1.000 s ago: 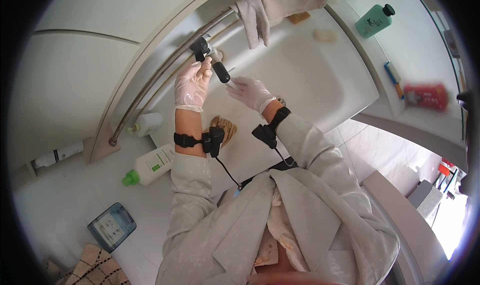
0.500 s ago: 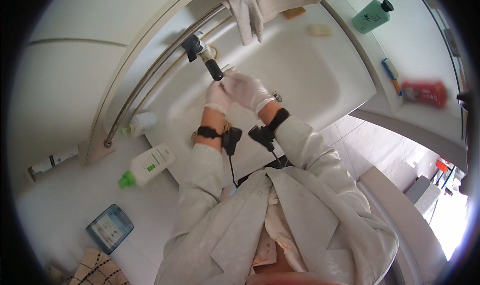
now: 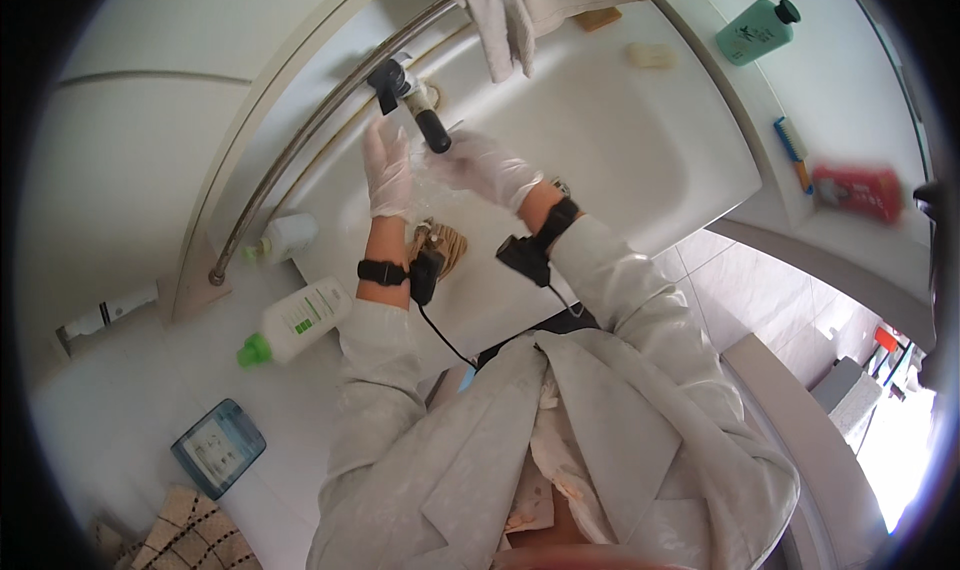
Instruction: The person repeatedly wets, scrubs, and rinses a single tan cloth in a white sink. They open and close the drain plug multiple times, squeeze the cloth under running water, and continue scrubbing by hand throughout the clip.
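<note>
Both my hands wear thin clear gloves over the white sink (image 3: 640, 150). My left hand (image 3: 388, 170) is raised at the left of the tap (image 3: 418, 105), its fingers stretched up just below the black tap handle (image 3: 386, 87). Under the tap's black spout tip is my right hand (image 3: 488, 168); its fingers reach out flat toward the left, partly blurred, and I see nothing held. A clear, blurry patch, perhaps water, lies between the hands. Beside my left wrist, a brown striped cloth-like bundle (image 3: 450, 250) rests in the sink.
A metal rail (image 3: 290, 155) runs along the back, with a beige cloth (image 3: 505, 20) over it. Left stand a green-capped white bottle (image 3: 305, 320) and a blue-tinted box (image 3: 220, 448). Right are a green bottle (image 3: 757, 35), a brush (image 3: 793, 155) and a red pack (image 3: 856, 192).
My hands, together below the spout before, have parted. The left hand has moved left and up toward the tap handle, uncovering the striped bundle; the right hand stays near the spout.
</note>
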### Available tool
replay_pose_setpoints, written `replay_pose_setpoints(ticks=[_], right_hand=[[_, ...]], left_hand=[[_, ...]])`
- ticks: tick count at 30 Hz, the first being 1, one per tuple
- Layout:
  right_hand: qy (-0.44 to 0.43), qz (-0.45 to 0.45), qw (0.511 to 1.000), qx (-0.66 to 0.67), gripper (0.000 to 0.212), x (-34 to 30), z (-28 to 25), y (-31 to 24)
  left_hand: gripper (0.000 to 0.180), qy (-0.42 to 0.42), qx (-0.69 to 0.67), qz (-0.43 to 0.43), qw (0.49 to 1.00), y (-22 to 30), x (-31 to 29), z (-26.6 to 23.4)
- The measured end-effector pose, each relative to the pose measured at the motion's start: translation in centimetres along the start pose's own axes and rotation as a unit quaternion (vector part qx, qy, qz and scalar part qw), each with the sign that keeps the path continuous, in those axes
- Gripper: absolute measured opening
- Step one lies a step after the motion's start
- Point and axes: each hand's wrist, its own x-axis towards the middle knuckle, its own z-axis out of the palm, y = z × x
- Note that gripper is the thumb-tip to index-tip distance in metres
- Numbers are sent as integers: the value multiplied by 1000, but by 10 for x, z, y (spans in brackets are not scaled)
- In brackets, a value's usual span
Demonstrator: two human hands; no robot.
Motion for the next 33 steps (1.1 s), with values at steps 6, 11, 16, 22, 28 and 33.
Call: replay_pose_setpoints(ticks=[6,11,16,22,28,33], right_hand=[[176,-56,933,-309,27,-35,-47,-49],[297,87,675,-670,29,-44,-113,-34],[166,184,437,-865,30,-40,-156,3],[158,209,557,-788,35,-27,-168,24],[224,23,633,-741,31,-54,-151,-49],[256,48,749,-609,33,-78,-134,-68]], left_hand=[[46,0,226,271,936,22,23,2],[53,-8,220,270,937,25,6,3],[62,-11,159,240,958,24,-15,-5],[60,-80,289,57,952,-47,-104,-42],[76,-237,392,-144,877,-111,-162,-67],[91,-298,266,-195,896,-116,-164,-56]])
